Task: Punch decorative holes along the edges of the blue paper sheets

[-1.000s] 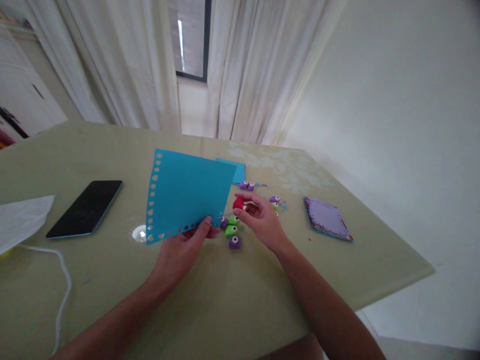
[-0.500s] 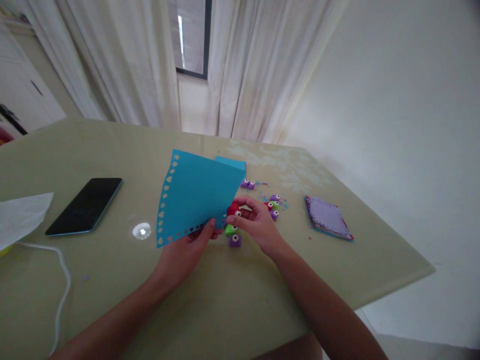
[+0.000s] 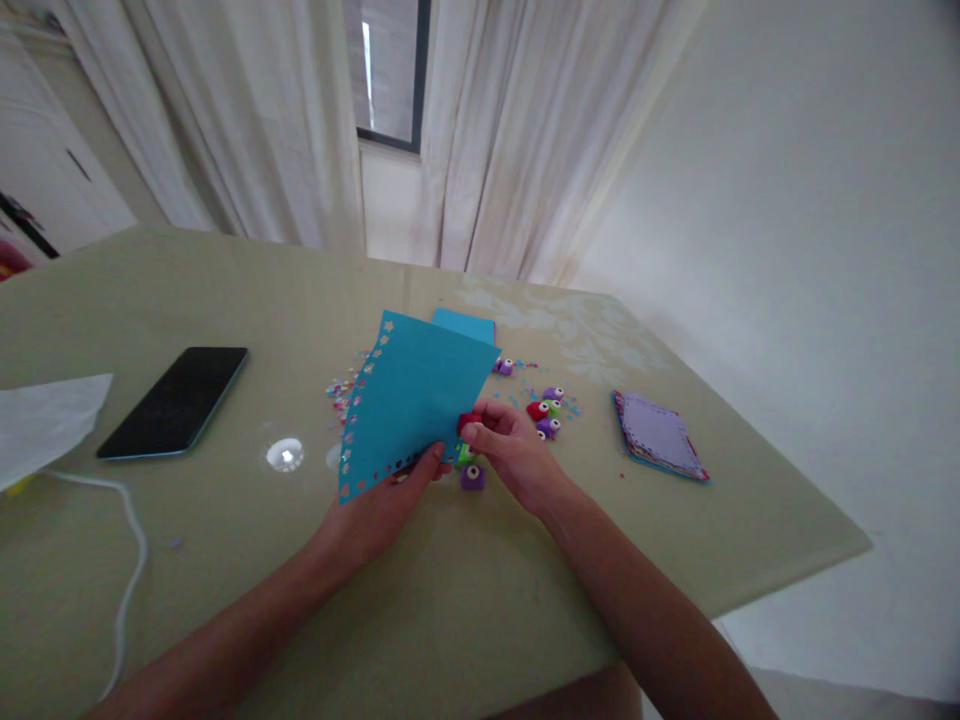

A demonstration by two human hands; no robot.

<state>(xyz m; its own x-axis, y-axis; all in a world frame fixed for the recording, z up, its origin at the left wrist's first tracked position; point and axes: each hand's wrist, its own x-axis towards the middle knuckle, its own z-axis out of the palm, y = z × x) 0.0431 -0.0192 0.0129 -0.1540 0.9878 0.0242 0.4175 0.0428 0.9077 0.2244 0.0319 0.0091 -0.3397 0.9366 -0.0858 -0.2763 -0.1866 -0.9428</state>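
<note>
My left hand point(image 3: 409, 490) grips a blue sheet of paper point(image 3: 420, 390) by its lower edge, thumb on top. Small shaped holes run along the sheet's left and lower edges. At its right edge, my right hand point(image 3: 514, 450) pinches a small red paper punch point(image 3: 469, 422) between thumb and fingers. Whether the paper sits inside the punch's slot I cannot tell. Just below lie a green punch point(image 3: 465, 455), partly hidden, and a purple punch point(image 3: 472, 478) with a big eye on it.
Several more punches point(image 3: 550, 410) lie right of my hand among paper bits. Farther right is a stack of punched paper point(image 3: 661, 437); blue paper point(image 3: 465, 325) lies behind. On the left are a black tablet point(image 3: 176, 402), a white sheet point(image 3: 49, 425) and a white cable point(image 3: 135, 550).
The blue sheet has shifted right and turned a little, uncovering colored paper bits on its left. My right hand still holds the red punch at the sheet's edge.
</note>
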